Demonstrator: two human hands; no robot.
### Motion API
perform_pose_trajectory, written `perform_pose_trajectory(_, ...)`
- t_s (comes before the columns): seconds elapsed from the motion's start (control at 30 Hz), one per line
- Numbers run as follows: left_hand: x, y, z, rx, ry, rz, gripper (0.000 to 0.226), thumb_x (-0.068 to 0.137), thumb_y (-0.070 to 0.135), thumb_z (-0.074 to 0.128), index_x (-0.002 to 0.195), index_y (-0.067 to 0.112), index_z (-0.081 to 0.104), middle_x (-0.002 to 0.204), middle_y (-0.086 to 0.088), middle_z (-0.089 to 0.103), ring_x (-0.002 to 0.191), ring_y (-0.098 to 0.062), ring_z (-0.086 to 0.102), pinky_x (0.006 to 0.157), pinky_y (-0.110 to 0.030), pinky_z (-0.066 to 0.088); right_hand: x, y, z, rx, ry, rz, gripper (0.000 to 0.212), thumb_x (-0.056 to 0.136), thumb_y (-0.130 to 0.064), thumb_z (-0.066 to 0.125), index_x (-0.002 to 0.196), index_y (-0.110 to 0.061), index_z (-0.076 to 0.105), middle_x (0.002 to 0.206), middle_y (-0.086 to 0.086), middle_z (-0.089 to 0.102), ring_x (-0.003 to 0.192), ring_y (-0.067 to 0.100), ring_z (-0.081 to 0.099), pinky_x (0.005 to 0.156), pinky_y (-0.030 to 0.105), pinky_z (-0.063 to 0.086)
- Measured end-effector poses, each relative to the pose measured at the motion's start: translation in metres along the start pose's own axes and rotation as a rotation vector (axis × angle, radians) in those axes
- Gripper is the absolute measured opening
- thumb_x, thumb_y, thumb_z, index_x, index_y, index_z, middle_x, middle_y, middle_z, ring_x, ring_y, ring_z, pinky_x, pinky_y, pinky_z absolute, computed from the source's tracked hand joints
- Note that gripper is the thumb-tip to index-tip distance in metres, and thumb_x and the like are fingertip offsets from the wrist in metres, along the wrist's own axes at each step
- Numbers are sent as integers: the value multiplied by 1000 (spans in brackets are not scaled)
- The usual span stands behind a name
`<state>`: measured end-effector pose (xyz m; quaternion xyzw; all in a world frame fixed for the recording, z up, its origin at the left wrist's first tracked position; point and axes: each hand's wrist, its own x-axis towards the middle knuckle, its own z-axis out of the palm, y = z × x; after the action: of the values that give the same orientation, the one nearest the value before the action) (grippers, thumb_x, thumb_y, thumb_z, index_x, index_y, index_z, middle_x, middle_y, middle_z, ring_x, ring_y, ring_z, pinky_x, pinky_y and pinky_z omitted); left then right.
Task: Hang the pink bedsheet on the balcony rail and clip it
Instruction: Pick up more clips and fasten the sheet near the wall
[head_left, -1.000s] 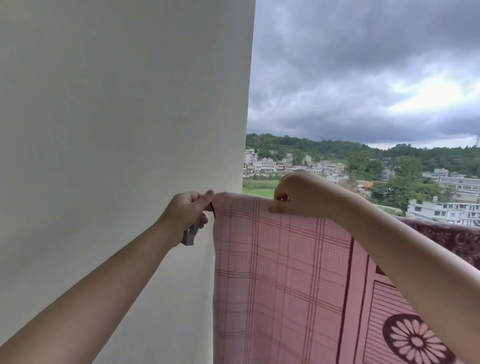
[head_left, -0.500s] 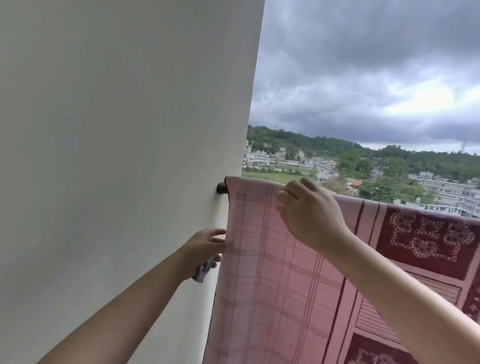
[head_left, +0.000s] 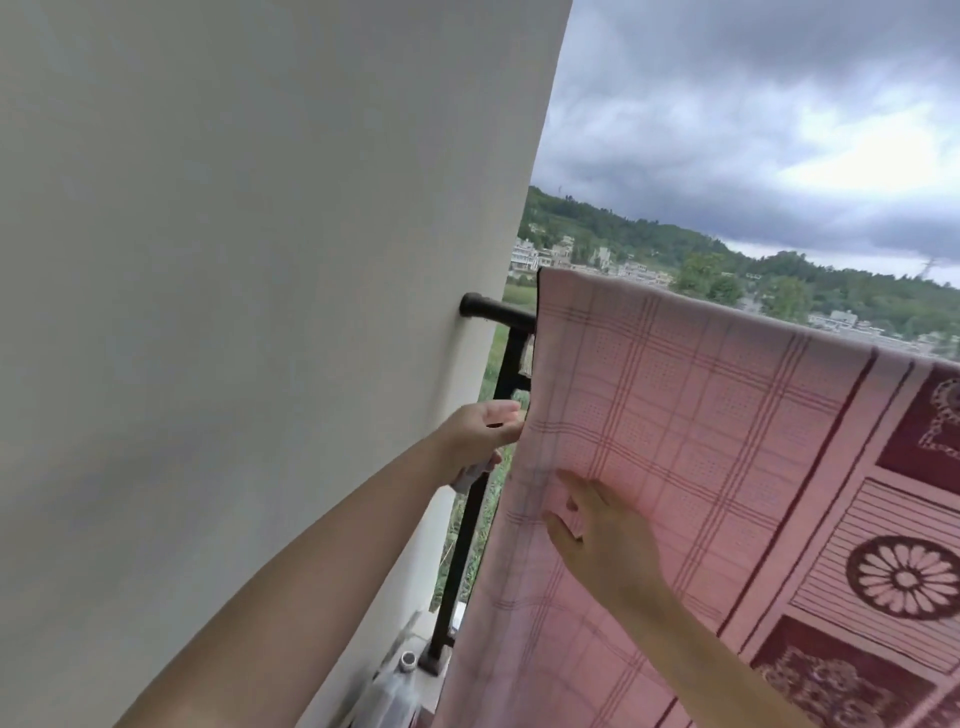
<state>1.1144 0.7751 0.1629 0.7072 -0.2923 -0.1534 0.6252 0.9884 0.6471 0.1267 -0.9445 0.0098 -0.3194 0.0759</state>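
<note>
The pink checked bedsheet, with dark red flower panels on its right part, hangs draped over the black balcony rail. The rail's bare end meets the wall just left of the sheet. My left hand is at the sheet's left edge, below the rail, with its fingertips touching the cloth. A pale grey clip is tucked in its lower fingers. My right hand lies flat on the front of the sheet, fingers apart, lower than the left hand.
A plain white wall fills the left side, close to my left arm. A black rail post runs down to the floor. A clear plastic bottle stands at its foot. Beyond the rail lie fields, houses and hills.
Both hands have come down from the top of the rail along the sheet's left part. The sheet's edge now sits further right, baring the rail's end and post.
</note>
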Motion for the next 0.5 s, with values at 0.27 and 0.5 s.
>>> perform_pose_trajectory(0.27,31,26,-9,-411,-378,32,18,75,20,59,60,16,70,53,5,67,43,-6,59,42,-15,49,4,13,9,-70,22,-12,43,76,-40,42,109,-18,60,78,-6,68,62,11,64,48,23,54)
perform_pose_trajectory(0.5,5,15,5,-28,198,368,22,88,-7,44,83,1,64,34,18,54,28,5,45,31,-2,28,15,3,4,-61,127,-117,21,73,-27,54,84,-14,67,62,-3,63,47,12,57,38,16,45)
